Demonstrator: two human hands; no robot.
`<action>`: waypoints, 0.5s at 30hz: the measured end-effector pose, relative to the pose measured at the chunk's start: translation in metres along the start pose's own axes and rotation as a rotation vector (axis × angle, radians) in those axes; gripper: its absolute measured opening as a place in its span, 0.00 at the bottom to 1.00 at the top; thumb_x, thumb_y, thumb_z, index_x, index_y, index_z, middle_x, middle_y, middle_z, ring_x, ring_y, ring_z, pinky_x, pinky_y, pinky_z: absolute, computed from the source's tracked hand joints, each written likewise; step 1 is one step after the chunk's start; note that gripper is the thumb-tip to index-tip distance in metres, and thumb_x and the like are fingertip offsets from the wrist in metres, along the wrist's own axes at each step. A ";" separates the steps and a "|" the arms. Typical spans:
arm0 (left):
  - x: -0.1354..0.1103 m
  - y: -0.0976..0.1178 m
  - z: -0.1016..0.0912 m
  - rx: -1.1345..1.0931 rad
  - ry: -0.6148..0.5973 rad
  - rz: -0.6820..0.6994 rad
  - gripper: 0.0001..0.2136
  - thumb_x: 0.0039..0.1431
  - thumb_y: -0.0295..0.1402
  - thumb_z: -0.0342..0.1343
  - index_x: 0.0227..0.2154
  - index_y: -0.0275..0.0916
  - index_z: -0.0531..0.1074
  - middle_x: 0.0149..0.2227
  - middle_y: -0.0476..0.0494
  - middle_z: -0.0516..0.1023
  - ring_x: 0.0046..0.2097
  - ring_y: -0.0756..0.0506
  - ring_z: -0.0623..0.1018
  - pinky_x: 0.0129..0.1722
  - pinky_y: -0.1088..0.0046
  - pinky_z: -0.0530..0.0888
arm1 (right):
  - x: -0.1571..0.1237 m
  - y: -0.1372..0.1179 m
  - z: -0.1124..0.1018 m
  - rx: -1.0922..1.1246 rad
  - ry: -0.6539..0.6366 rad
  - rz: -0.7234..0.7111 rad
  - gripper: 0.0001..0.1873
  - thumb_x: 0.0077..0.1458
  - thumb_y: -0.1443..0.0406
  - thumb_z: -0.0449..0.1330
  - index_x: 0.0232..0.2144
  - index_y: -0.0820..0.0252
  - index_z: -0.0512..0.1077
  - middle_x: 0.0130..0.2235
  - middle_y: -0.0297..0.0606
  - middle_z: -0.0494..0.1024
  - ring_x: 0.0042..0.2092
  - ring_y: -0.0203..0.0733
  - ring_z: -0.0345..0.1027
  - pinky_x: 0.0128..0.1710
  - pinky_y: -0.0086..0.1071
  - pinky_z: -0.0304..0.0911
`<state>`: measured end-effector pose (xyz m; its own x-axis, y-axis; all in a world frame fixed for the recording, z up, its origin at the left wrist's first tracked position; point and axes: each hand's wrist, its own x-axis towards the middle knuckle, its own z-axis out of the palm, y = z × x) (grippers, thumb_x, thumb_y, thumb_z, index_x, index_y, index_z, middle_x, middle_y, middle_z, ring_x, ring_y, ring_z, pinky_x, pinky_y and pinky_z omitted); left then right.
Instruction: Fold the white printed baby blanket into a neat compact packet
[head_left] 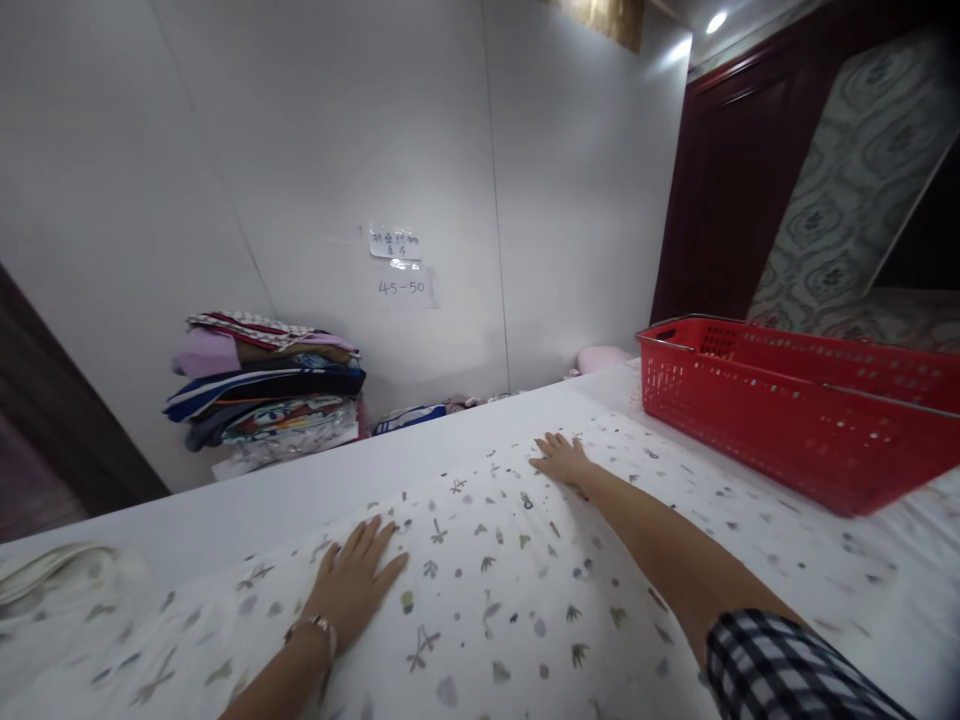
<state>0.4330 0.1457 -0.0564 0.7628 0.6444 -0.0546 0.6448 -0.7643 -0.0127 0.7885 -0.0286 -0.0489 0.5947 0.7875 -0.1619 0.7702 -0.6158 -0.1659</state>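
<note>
The cloth (465, 610) is lying on the table (480, 432), spreading leftward from the basket (772, 430). The right hand (561, 460), to the basket's left, is resting palm down near the cloth's far edge, its fingers fanning apart and gripping nothing. Farther left from the basket, the left hand (356, 575) is also lying flat on the cloth, fingers spreading, thumb pointing toward the basket's side, holding nothing. A bracelet (322, 628) is circling its wrist. Well left of the basket, folded clothes (270, 385) are standing in a pile by the wall (300, 180).
</note>
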 end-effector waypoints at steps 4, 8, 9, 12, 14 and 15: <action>0.000 0.000 -0.001 0.033 -0.020 -0.003 0.30 0.57 0.48 0.34 0.61 0.42 0.47 0.64 0.49 0.41 0.64 0.43 0.43 0.61 0.56 0.46 | 0.000 0.008 -0.007 0.031 0.004 -0.001 0.37 0.56 0.44 0.34 0.62 0.53 0.44 0.65 0.39 0.38 0.64 0.49 0.28 0.58 0.53 0.30; 0.001 -0.002 0.000 0.045 -0.028 0.006 0.30 0.57 0.47 0.34 0.61 0.41 0.45 0.64 0.49 0.40 0.64 0.43 0.43 0.61 0.56 0.46 | -0.018 0.043 -0.014 -0.020 0.075 0.081 0.34 0.58 0.46 0.33 0.62 0.54 0.46 0.65 0.40 0.38 0.64 0.46 0.26 0.58 0.52 0.29; 0.001 -0.002 0.001 0.039 -0.020 0.008 0.30 0.57 0.47 0.34 0.61 0.41 0.46 0.64 0.49 0.40 0.64 0.43 0.43 0.60 0.56 0.46 | -0.025 0.057 -0.014 -0.031 0.081 0.131 0.34 0.58 0.47 0.33 0.61 0.54 0.46 0.65 0.40 0.39 0.64 0.47 0.27 0.58 0.52 0.30; 0.003 -0.005 0.004 0.014 0.018 0.021 0.30 0.57 0.48 0.35 0.60 0.42 0.48 0.64 0.48 0.43 0.64 0.42 0.45 0.60 0.54 0.47 | -0.043 0.105 -0.011 -0.032 0.069 0.292 0.34 0.57 0.47 0.34 0.61 0.55 0.47 0.65 0.41 0.41 0.64 0.49 0.30 0.57 0.55 0.32; 0.004 -0.006 0.005 0.001 0.039 0.046 0.29 0.57 0.47 0.36 0.60 0.43 0.50 0.64 0.48 0.44 0.64 0.41 0.46 0.60 0.53 0.49 | -0.048 0.130 -0.009 -0.010 0.039 0.332 0.34 0.57 0.47 0.36 0.61 0.54 0.47 0.65 0.38 0.40 0.64 0.49 0.30 0.57 0.57 0.33; 0.004 -0.007 0.006 0.003 0.043 0.052 0.29 0.57 0.47 0.35 0.60 0.43 0.50 0.64 0.47 0.45 0.64 0.41 0.47 0.59 0.53 0.49 | -0.048 0.138 -0.009 0.005 0.026 0.338 0.33 0.57 0.47 0.36 0.61 0.53 0.47 0.65 0.37 0.40 0.64 0.48 0.30 0.57 0.57 0.33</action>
<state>0.4312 0.1533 -0.0625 0.7969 0.6040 -0.0120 0.6039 -0.7970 -0.0136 0.8678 -0.1512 -0.0550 0.8221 0.5390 -0.1835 0.5274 -0.8423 -0.1114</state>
